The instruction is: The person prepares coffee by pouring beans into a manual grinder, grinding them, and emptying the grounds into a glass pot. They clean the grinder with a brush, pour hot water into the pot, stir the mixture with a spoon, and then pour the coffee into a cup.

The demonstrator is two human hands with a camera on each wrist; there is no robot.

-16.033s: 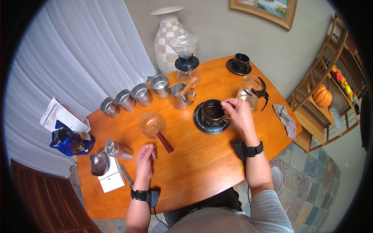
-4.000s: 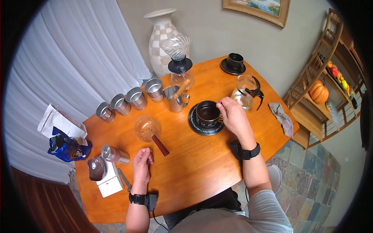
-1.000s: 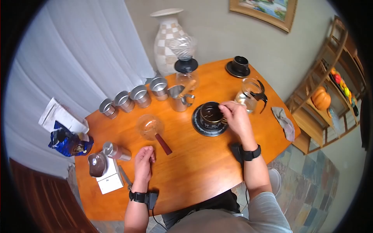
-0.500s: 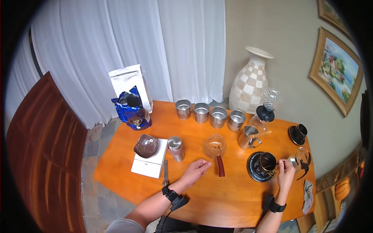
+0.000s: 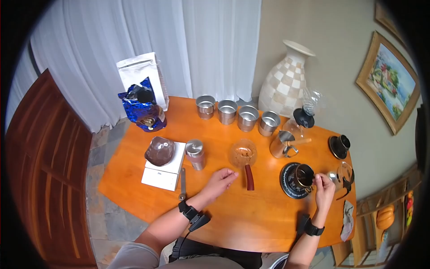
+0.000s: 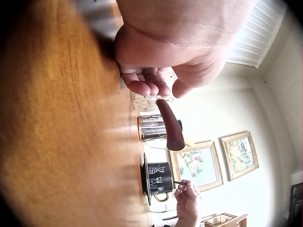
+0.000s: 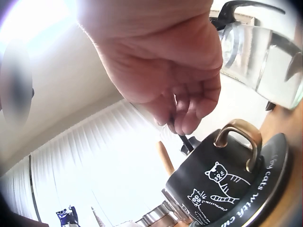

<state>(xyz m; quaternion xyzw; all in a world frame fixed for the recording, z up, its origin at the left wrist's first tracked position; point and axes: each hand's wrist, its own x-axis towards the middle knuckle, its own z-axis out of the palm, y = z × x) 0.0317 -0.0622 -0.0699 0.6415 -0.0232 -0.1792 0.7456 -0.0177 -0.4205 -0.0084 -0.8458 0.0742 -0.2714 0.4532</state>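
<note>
My right hand (image 5: 324, 190) pinches a thin dark utensil (image 7: 187, 143) that reaches into the black cup (image 5: 304, 175) with cat drawings and a gold handle. This cup stands on its black saucer (image 5: 290, 192); how far the utensil goes down inside is hidden. In the left wrist view the same utensil (image 6: 180, 183) shows between the right fingertips. Resting on the table by its edge, my left hand (image 5: 219, 183) holds nothing, its fingers loosely bent. Just beyond it lies the red-brown handle (image 5: 249, 178) of a clear glass vessel (image 5: 243, 154) with brown specks.
Several metal cups (image 5: 227, 112) line the back edge. A metal pitcher (image 5: 281, 144) stands behind the black cup, a glass carafe (image 5: 345, 172) to its right. Left are a white scale (image 5: 163, 175) bearing a brown bowl (image 5: 160, 151), a grinder (image 5: 195, 154) and a blue bag (image 5: 143, 112).
The head view has swung left, bringing the scale side nearer the centre. My right hand stays at the cup with the utensil pinched, and my left still rests on the table.
</note>
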